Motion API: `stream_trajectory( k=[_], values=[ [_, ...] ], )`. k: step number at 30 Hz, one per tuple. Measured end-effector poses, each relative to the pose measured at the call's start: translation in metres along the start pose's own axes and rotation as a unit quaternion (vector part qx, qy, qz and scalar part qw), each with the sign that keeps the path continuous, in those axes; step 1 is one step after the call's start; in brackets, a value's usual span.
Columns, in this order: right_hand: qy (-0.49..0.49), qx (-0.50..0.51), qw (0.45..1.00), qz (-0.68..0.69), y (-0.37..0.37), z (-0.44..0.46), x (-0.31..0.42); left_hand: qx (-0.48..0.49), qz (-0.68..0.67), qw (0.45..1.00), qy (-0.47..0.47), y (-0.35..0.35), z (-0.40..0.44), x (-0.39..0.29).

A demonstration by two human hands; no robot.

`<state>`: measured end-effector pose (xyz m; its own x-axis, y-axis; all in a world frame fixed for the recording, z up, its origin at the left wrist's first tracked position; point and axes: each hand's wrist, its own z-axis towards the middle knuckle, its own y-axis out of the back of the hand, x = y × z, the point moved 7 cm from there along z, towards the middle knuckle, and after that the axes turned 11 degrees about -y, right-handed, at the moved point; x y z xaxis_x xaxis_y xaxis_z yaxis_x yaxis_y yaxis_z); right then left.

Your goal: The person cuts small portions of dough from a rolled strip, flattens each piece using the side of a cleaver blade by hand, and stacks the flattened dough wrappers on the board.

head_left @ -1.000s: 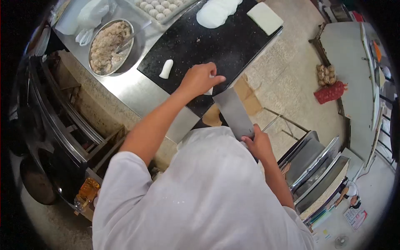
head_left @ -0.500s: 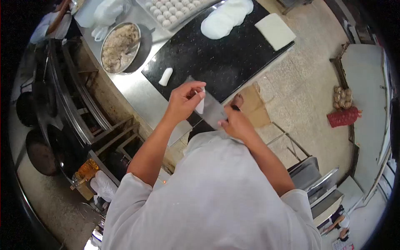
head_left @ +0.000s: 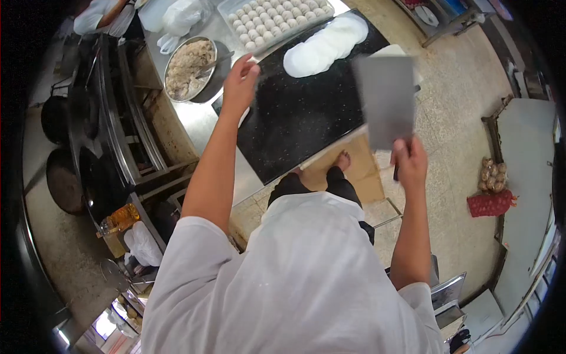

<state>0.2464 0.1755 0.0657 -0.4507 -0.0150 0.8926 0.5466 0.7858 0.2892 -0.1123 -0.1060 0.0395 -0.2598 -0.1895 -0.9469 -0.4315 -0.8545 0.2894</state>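
My right hand (head_left: pixel 411 159) is closed round the handle of a wide cleaver (head_left: pixel 386 100), whose blurred blade points away over the board's right edge. My left hand (head_left: pixel 240 85) is raised over the left edge of the black board (head_left: pixel 306 112), fingers bent; whether anything is between them cannot be made out. Below it a white dough piece (head_left: pixel 243 116) shows in part. Overlapping thin white rounds (head_left: pixel 324 48) lie at the board's far side. Behind the blade, a pale square slab (head_left: pixel 390 51) is mostly hidden.
A steel bowl of filling (head_left: pixel 190 68) with a utensil stands left, beside a plastic bag (head_left: pixel 184 16). A tray of dough balls (head_left: pixel 277 23) is behind the board. Stove and pans (head_left: pixel 65 180) are far left. Another person's arm (head_left: pixel 112 12) shows top left.
The cleaver has lifted off the board and swung right with my right hand. My left hand has moved left and away from my body. The view has shifted.
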Motion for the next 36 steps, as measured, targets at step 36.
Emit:
stream_trajectory(
  k=[36],
  values=[
    [-0.051,0.06,0.978,-0.192,-0.112,-0.131,-0.007,0.364,0.44,0.777,-0.266,-0.028,-0.186,-0.017]
  ],
)
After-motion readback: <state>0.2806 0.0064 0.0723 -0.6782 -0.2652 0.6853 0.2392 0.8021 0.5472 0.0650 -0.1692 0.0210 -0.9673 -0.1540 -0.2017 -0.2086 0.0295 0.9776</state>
